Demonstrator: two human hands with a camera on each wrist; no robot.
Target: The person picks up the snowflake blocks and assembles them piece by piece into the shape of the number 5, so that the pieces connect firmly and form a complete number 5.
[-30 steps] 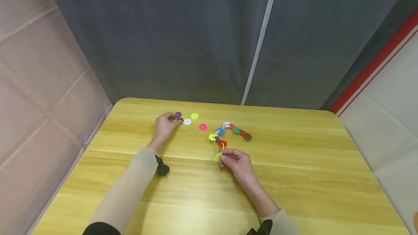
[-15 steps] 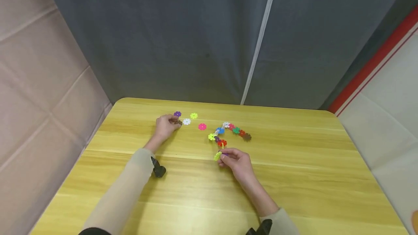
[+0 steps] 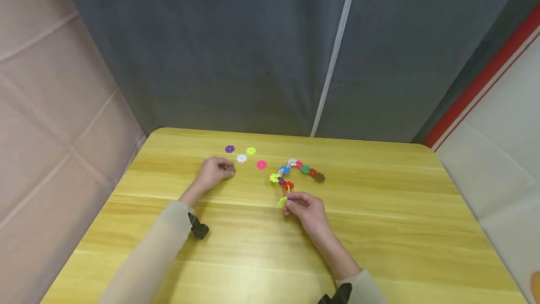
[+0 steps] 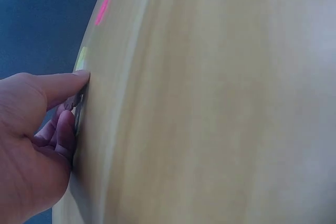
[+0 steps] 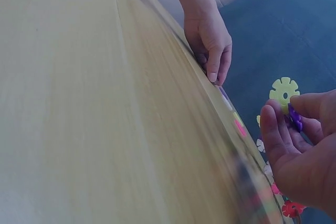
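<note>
Near the counter's (image 3: 379, 229) middle, a chain (image 3: 297, 170) of joined discs is lying part-built, the right hand (image 3: 305, 208) pinching its yellow-green end disc (image 3: 281, 202), the left hand (image 3: 216, 171) curling over a dark disc, with four loose discs (image 3: 245, 155) waiting beyond it.

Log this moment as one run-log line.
left hand: pinching brown disc on table | right hand: holding yellow-green disc at chain end
</note>
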